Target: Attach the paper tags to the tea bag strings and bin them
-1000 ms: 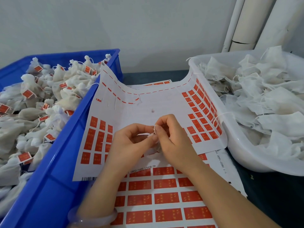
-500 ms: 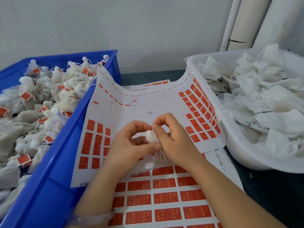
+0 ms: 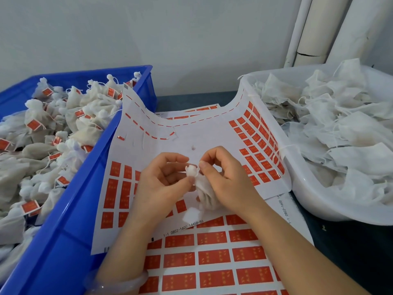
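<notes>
Over the tag sheet (image 3: 191,128), left hand (image 3: 161,184) and right hand (image 3: 229,179) pinch a white, seemingly tied tea bag (image 3: 202,188).

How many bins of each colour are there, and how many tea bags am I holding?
Blue bin: 1
White bin: 1
Tea bag held by left hand and right hand: 1
Total: 3
</notes>
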The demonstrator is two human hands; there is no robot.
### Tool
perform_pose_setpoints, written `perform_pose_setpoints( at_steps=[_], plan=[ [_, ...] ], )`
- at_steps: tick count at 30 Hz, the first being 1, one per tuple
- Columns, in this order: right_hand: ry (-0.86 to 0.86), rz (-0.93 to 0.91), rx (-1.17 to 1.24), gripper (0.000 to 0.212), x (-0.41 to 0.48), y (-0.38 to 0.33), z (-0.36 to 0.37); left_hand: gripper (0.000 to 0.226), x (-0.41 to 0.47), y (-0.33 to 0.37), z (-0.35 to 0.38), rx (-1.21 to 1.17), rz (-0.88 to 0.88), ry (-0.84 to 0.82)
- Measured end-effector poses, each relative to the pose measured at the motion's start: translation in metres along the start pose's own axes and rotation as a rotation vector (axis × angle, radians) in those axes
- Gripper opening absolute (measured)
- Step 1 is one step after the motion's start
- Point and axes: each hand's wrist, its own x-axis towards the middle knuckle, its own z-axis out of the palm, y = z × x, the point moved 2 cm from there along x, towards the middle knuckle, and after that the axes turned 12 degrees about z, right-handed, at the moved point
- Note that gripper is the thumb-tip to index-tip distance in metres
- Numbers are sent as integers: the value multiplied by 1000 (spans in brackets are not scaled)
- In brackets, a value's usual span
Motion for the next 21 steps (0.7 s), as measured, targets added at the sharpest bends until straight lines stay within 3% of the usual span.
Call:
perform_pose_setpoints(
  at_steps=[4, 10, 14, 21],
  plan=[
    [15, -17, -15, 17, -1, 1, 1, 39, -2, 2, 2, -34, 43, -108],
    [28, -23, 28, 11, -2, -1, 1, 19, 0, 0, 0, 16, 40, -34],
    [39, -66, 90, 13, -5, -6, -1, 21, 0, 1, -1, -56, 91, 6],
    [52, -111, 133, 12, -5, -12, -2, 20, -1, 10, -1, -150, 217, -93]
  ],
)
